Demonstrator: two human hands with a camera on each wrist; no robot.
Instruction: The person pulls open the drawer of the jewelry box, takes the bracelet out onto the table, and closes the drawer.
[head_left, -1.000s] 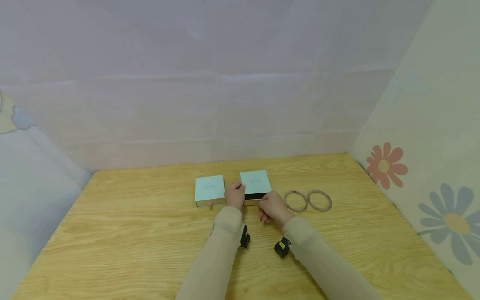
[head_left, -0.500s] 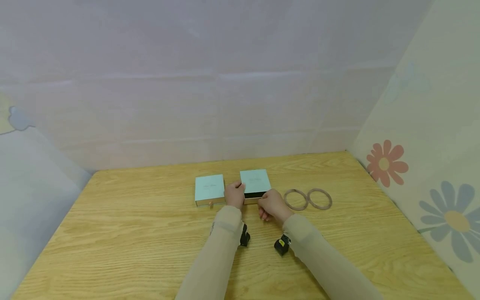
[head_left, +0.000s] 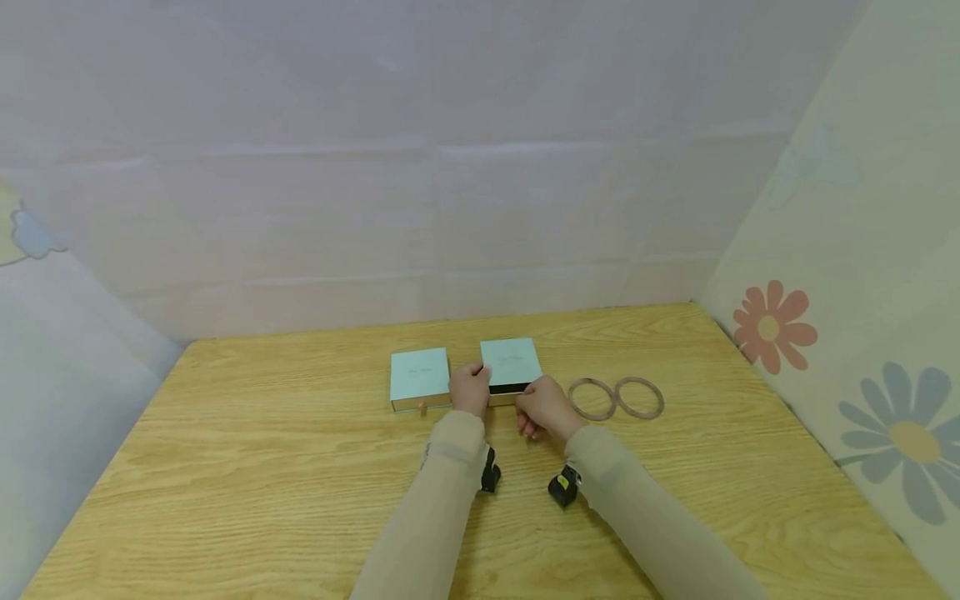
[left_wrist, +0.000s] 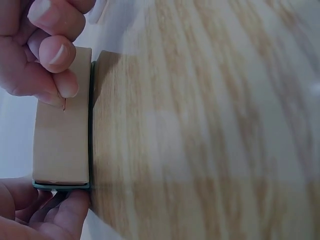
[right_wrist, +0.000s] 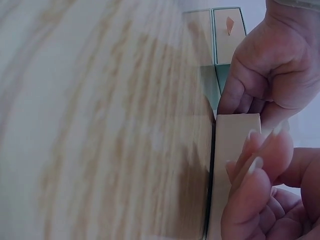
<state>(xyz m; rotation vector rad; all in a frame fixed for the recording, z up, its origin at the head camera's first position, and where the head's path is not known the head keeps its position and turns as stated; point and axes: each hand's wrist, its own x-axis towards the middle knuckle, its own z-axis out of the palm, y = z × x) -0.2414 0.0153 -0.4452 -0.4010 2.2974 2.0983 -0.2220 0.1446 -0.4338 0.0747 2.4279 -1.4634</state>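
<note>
A mint-green drawer box [head_left: 510, 360] lies on the table with its drawer [left_wrist: 62, 140] slid partly out, a black strip showing between sleeve and tan front. My left hand [head_left: 470, 390] grips the box at its left side, fingers bent around the sleeve's edge. At the drawer front, my right hand [head_left: 547, 408] pinches a small pull loop [left_wrist: 64, 104] between thumb and fingertip. To the left stands a second mint-green box [head_left: 420, 375], closed, its little ribbon tab [right_wrist: 230, 25] sticking out of the front. The drawer's inside is mostly hidden.
Two pinkish-brown rings [head_left: 592, 400] lie side by side, right of my right hand. Both boxes and rings rest on a wood-grain table [head_left: 262, 467]. A pale cloth wall [head_left: 442, 208] rises along the back edge, and a flowered one [head_left: 855, 333] on the right.
</note>
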